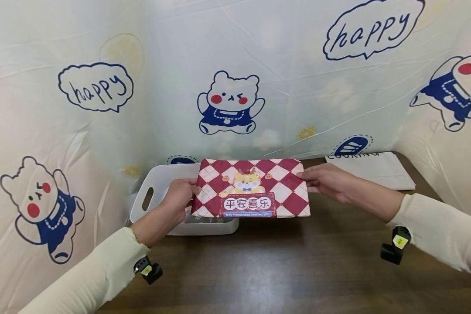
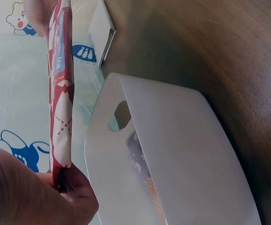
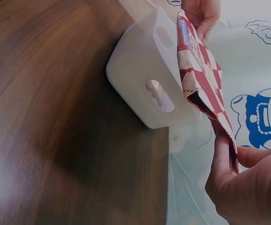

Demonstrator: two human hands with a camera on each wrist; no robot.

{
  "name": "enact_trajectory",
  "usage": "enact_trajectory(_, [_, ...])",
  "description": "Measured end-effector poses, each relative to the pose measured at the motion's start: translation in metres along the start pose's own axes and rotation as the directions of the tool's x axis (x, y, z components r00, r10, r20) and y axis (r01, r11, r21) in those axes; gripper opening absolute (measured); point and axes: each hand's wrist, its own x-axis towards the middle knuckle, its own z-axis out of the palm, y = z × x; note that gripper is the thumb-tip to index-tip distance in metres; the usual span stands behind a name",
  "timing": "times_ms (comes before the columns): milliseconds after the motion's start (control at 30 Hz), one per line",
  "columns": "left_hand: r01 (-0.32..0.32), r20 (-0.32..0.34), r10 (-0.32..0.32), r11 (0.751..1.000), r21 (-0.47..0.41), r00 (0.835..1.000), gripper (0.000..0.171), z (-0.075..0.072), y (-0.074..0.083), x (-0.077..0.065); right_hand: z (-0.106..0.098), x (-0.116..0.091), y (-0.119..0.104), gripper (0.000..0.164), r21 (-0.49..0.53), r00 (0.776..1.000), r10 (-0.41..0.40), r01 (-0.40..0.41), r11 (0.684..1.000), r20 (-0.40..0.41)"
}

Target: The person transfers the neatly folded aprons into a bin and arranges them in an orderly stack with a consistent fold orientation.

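Note:
A flat, folded checked cloth (image 1: 255,187) in red and cream, printed with a cartoon dog and Chinese lettering, is held up above the table. My left hand (image 1: 179,198) pinches its left edge, the thumb on the near face. At the opposite edge my right hand (image 1: 331,181) grips it between thumb and fingers. The left wrist view shows the cloth (image 2: 60,112) edge-on and thin. Behind and below its left part stands a white plastic bin (image 1: 213,229), partly hidden by it. Patterned fabric (image 2: 138,157) lies inside the bin.
On the back right of the brown wooden table (image 1: 235,270) lies a folded white cloth (image 1: 377,172) marked "COOKING". A pale curtain (image 1: 290,87) printed with bears hangs right behind the table and along both sides.

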Motion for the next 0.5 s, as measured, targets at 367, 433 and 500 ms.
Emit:
enact_trajectory(367, [0.027,-0.037,-0.027,0.999,-0.019,0.999,0.051,-0.018,-0.002,0.004,0.019,0.01,-0.005,0.056,0.037,1.0,-0.014,0.014,0.999,0.009])
enact_trajectory(433, [0.033,-0.042,-0.034,0.999,-0.023,0.999,0.051,-0.021,-0.003,0.005,0.022,0.013,-0.007,0.055,0.041,1.0,-0.015,0.015,0.999,0.009])
enact_trajectory(500, [0.039,-0.05,-0.041,0.999,-0.032,0.998,0.052,-0.025,-0.005,0.005,0.026,0.015,-0.009,0.055,0.043,1.0,-0.022,0.021,0.999,0.012])
